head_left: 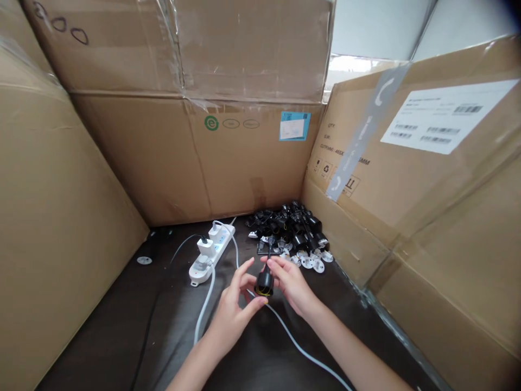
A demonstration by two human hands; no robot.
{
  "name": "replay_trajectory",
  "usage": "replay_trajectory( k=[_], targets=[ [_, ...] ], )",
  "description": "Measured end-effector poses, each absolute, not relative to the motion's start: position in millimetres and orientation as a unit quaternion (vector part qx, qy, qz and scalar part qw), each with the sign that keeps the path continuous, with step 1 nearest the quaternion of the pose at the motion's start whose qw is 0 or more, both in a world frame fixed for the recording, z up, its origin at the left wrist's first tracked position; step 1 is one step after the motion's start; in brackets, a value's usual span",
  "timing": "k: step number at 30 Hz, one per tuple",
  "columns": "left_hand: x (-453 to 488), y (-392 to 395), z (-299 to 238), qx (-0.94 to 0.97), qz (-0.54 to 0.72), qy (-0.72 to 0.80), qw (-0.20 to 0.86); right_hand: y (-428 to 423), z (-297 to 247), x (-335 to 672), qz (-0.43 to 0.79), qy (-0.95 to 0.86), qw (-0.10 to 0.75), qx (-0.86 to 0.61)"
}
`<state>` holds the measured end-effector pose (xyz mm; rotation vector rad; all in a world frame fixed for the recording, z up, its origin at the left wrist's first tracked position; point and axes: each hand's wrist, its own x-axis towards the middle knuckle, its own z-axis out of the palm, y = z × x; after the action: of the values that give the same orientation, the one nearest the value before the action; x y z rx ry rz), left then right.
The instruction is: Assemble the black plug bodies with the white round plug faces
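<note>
Both my hands are raised over a dark surface in the middle of the view. My right hand pinches the thin neck of a black lamp socket with its fingertips. Yellow wire shows at the socket's lower end. My left hand curves beside the socket with its fingers apart, and I cannot see whether they touch it. A heap of black lamp sockets lies just beyond my hands. Several round white plastic parts are scattered along its front edge.
A white power strip with white plug adapters lies left of my hands, and a pale grey cable runs beneath them. A small white disc lies further left. Large cardboard panels wall the surface on three sides.
</note>
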<state>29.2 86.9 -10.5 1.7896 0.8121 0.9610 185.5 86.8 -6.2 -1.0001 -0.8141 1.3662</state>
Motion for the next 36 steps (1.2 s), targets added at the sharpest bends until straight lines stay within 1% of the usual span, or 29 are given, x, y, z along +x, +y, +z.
replay_trajectory(
  k=[3, 5, 8, 9, 10, 13, 15, 18, 21, 24, 28, 32, 34, 36],
  targets=[
    [29, 88, -12, 0.75, 0.356, 0.348, 0.435, 86, -14, 181, 0.528, -0.459, 0.531, -0.478],
    [29, 88, -11, 0.748, 0.341, 0.359, 0.442, 86, -16, 182, 0.473, -0.532, 0.482, -0.511],
    [28, 89, -5, 0.687, 0.35, 0.356, 0.529, 87, -11, 195, 0.354, -0.602, 0.417, -0.582],
    [27, 90, -3, 0.66, 0.36, 0.352, 0.557, 88, -7, 204, 0.269, -0.622, 0.376, -0.632],
    [26, 92, -1, 0.637, 0.374, 0.349, 0.576, 89, -3, 214, 0.21, -0.617, 0.352, -0.672],
    [21, 97, 3, 0.593, 0.424, 0.333, 0.599, 92, 8, 251, 0.124, -0.576, 0.317, -0.743],
    [19, 99, 3, 0.565, 0.446, 0.318, 0.618, 93, 12, 275, 0.099, -0.551, 0.281, -0.779],
    [18, 100, 4, 0.518, 0.463, 0.305, 0.651, 92, 10, 296, 0.092, -0.551, 0.213, -0.801],
    [18, 98, 7, 0.485, 0.468, 0.291, 0.679, 91, 4, 300, 0.1, -0.578, 0.157, -0.795],
    [18, 97, 10, 0.475, 0.469, 0.3, 0.681, 91, -1, 293, 0.078, -0.587, 0.122, -0.797],
    [20, 99, 8, 0.478, 0.465, 0.319, 0.673, 92, 0, 285, 0.035, -0.595, 0.11, -0.796],
    [22, 101, 4, 0.487, 0.468, 0.321, 0.664, 88, 12, 275, 0.014, -0.606, 0.13, -0.784],
    [22, 101, 3, 0.485, 0.471, 0.325, 0.661, 84, 18, 264, 0.024, -0.63, 0.186, -0.753],
    [22, 100, 3, 0.481, 0.47, 0.325, 0.665, 79, 21, 246, 0.033, -0.669, 0.332, -0.664]
  ],
)
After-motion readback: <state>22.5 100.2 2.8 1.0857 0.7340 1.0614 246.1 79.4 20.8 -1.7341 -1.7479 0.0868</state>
